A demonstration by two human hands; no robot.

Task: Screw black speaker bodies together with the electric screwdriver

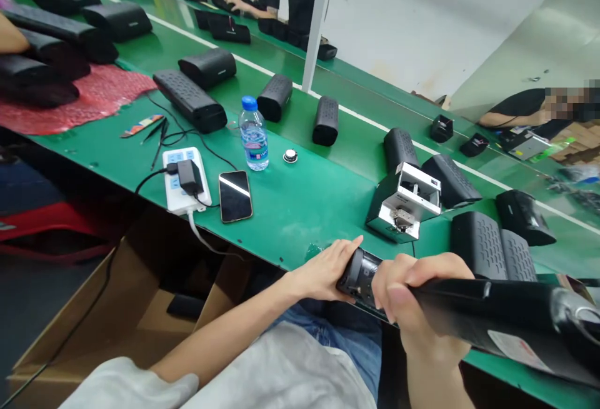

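One black unit (357, 276) is held at the near edge of the tabletop (300, 209), its left end clasped by the left grip (323, 270) — seemingly to keep it from turning. The right grip (422, 293) is wrapped round a black tool (510, 315), whose long body runs off to the right of that fist; such bulk probably explains the whole-hand hold. The fist covers the unit's right end and the tool's tip, so I cannot tell whether they touch.

Just beyond the right grip stands a metal-fronted box (405, 206), front turned toward the grips, as though set for easy reach. Cases (477, 243) lie near it, beyond and to the right of the right grip.

Well left of the left grip, the phone (235, 196), power strip (175, 201) and bottle (255, 137) stand clear — likely to leave working room.
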